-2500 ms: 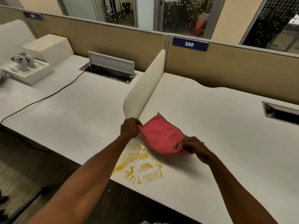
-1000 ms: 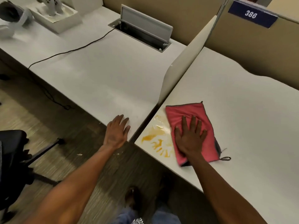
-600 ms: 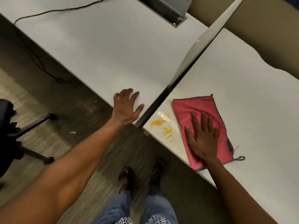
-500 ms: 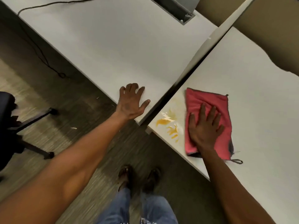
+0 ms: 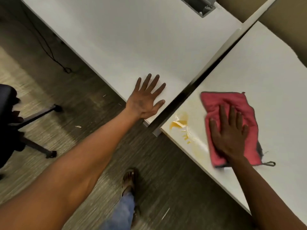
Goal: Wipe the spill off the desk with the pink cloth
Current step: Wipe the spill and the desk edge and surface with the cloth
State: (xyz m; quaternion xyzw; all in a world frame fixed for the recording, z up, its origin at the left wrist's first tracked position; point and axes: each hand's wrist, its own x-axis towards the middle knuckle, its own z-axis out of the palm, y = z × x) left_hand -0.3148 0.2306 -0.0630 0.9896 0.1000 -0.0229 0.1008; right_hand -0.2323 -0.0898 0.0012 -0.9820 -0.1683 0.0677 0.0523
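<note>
The pink cloth lies crumpled on the white desk near its front edge. My right hand presses flat on the cloth, fingers spread, covering its lower middle. The orange spill sits just left of the cloth at the desk's front left corner, with thin smears trailing along the edge toward the cloth. My left hand rests flat and open on the front edge of the neighbouring desk, holding nothing.
A thin white divider panel and a dark gap separate the two desks. A grey cable hatch is at the back. A black chair and a black cable are on the left over the floor. My foot is below.
My left hand let go of the cloth and moved onto the neighbouring desk. My right hand flattened on the cloth and rubbed it beside the spill; the orange patch has shrunk.
</note>
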